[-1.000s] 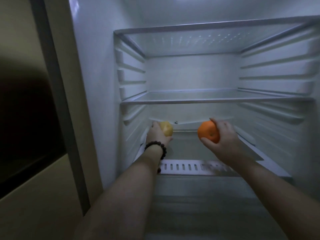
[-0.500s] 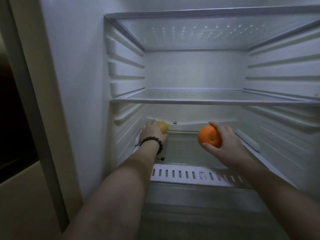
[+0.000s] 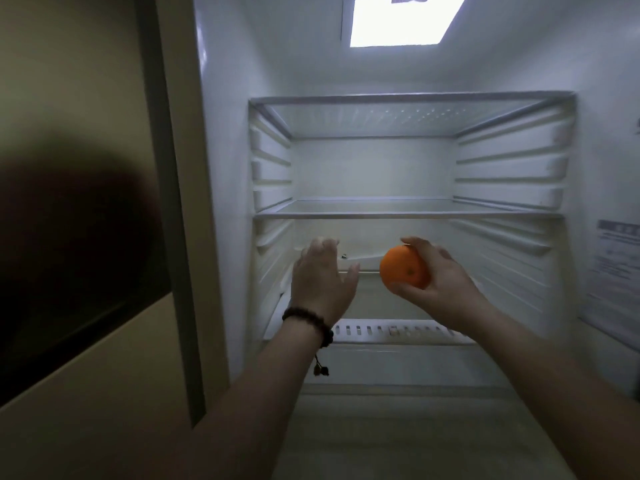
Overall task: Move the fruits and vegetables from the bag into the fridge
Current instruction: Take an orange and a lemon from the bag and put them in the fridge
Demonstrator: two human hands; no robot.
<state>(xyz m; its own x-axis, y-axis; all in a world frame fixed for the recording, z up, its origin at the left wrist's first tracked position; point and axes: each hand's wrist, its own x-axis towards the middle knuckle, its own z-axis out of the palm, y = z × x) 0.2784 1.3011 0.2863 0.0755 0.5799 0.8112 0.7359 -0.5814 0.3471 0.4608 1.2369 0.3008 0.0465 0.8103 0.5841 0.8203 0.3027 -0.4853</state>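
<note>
My right hand (image 3: pixel 445 289) grips a round orange (image 3: pixel 403 268) and holds it just above the lowest fridge shelf (image 3: pixel 398 332), right of centre. My left hand (image 3: pixel 320 282), with a dark bead bracelet on its wrist, hovers over the left part of the same shelf, fingers and thumb spread, back toward me. Nothing shows in its grasp. The yellow fruit seen earlier is out of sight, and I cannot tell whether it lies behind that hand. No bag is in view.
The open fridge has a middle glass shelf (image 3: pixel 408 213) and an upper glass shelf (image 3: pixel 412 98), both bare, with a lit lamp (image 3: pixel 401 20) in the ceiling. A label (image 3: pixel 616 271) is on the right wall. A beige cabinet with a dark panel (image 3: pixel 69 254) stands at left.
My left hand has opened and the yellow fruit it held at the shelf's back left no longer shows. The camera has tilted up. The orange stays in my right hand.
</note>
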